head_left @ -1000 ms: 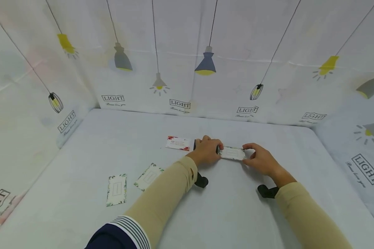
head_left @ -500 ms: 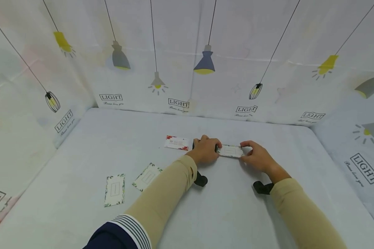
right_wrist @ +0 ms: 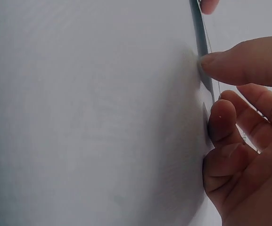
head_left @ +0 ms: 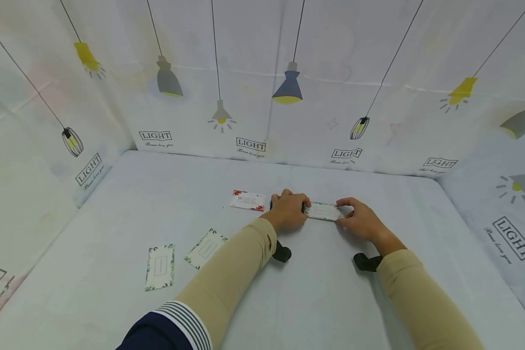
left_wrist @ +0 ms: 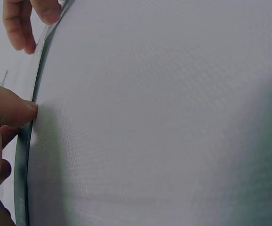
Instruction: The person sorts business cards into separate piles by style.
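A small white card with a leafy border lies flat on the table, held between both hands. My left hand has its fingers curled over the card's left end, where something dark peeks out; I cannot tell what it is. My right hand pinches the card's right end with thumb and fingers. In the left wrist view my thumb touches the card's thin edge. The right wrist view shows my fingertips against that edge.
A card with red flowers lies just left of my left hand. Two leafy-bordered cards lie nearer on the left. The table is covered in white cloth, and lamp-printed curtains wall it on three sides.
My right hand has slid a little to the left and its fingers have drawn in on the card's right end. The left hand and the card have hardly moved.
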Action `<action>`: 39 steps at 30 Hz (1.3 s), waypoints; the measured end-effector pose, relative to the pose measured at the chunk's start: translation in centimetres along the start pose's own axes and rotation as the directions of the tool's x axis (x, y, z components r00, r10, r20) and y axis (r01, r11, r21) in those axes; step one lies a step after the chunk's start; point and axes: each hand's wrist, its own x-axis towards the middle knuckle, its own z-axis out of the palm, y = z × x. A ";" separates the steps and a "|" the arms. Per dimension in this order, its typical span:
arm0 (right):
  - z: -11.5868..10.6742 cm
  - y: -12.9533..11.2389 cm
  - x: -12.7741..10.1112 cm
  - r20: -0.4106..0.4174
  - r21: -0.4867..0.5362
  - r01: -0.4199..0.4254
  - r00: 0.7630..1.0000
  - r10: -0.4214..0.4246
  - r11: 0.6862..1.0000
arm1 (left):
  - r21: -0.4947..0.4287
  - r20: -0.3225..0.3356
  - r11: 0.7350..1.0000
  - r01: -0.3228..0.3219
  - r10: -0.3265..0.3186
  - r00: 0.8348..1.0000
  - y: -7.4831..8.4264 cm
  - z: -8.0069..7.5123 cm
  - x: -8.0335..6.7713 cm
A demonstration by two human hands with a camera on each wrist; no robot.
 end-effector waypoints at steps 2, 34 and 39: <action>0.0 0.0 0.1 -0.003 -0.003 0.002 1.000 -0.002 1.000 | 0.000 -0.003 1.000 0.003 -0.003 1.000 0.0 0.0 0.0; 1.6 -1.4 -2.0 -0.082 0.167 0.087 0.994 -0.074 0.982 | -0.160 0.010 0.986 -0.053 0.055 0.998 -2.9 -3.1 -3.3; 2.8 -3.0 -2.9 -0.094 0.188 0.140 0.988 -0.124 0.972 | -0.165 0.000 0.983 -0.081 0.083 0.997 -3.6 -3.7 -5.2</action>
